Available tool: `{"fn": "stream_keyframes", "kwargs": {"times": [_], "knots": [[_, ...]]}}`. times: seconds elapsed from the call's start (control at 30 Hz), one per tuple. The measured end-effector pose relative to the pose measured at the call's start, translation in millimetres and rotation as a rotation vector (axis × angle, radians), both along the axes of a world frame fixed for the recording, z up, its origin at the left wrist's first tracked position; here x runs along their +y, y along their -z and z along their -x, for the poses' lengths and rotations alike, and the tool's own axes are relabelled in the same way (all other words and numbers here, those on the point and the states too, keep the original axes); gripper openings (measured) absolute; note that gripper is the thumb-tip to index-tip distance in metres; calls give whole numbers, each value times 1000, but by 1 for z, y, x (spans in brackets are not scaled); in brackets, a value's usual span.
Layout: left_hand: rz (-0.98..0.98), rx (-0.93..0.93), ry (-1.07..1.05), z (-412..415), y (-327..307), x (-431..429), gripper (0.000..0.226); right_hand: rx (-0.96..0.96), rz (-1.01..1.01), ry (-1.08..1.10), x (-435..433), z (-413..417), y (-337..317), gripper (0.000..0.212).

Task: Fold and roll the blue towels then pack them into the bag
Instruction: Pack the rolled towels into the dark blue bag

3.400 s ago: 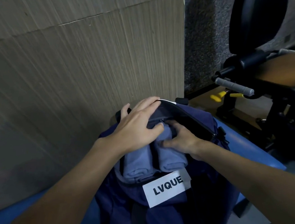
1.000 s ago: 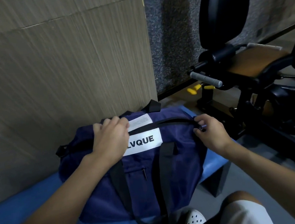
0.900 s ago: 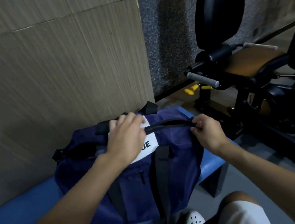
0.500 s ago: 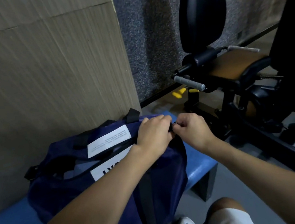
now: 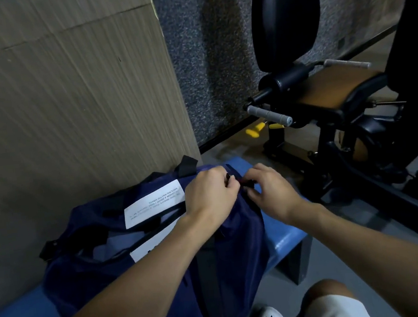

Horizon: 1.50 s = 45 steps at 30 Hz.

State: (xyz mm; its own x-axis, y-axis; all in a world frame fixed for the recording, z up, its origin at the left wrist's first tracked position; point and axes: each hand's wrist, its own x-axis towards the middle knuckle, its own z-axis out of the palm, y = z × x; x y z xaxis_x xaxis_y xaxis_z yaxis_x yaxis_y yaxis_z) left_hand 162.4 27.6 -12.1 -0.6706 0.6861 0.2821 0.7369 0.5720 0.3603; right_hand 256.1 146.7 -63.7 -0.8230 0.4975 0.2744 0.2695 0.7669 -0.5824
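Bag (image 5: 98, 274) sits on the bench (image 5: 285, 233); left hand (image 5: 211, 196) grips its end fabric, right hand (image 5: 270, 195) pinches the zipper pull (image 5: 248, 184) between them.

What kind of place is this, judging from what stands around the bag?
Probably a gym: a black exercise machine with padded backrest and seat stands nearby, and the bag lies on a blue bench.

Both hands meet, knuckles up
Left hand (image 5: 211, 193) and right hand (image 5: 271, 194) almost touch, fingers curled, pinching the bag (image 5: 241, 236), forearms stretched forward
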Motion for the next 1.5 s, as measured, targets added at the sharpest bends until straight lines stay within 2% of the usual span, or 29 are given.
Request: {"fn": "stream_keyframes", "kwargs": {"times": [0.13, 0.3, 0.43, 0.47, 0.6, 0.67, 0.9, 1.13, 1.3, 1.5], "knots": [[23, -5, -57, 15, -7, -26, 25, -55, -91, 82, 5, -3, 5, 13], [24, -11, -158, 35, -15, -65, 30, -96, -100, 150, -3, 1, 1, 11], [-53, -46, -104, 37, -22, -73, 27, 51, -217, -16, -37, 22, -20, 37], [-63, -48, -90, 37, -24, -72, 26, 53, -221, -62, -46, 30, -25, 38], [-35, -13, -129, 34, -30, -80, 25, 59, -249, -63, -67, 52, -33, 15], [-10, 12, -158, 38, -30, -92, 25, 52, -272, -54, -68, 54, -33, 12], [38, 41, -274, 63, -36, -153, 20, -25, -228, 22, -58, 49, -28, 10], [76, 259, -294, 88, -39, -200, 19, -46, -182, 79, -62, 53, -25, 11], [66, 167, -399, 113, -39, -241, 22, -90, -149, 98, -60, 53, -24, 13], [157, 298, -414, 127, -36, -265, 25, -83, -153, 77, -65, 52, -32, 10]]}}
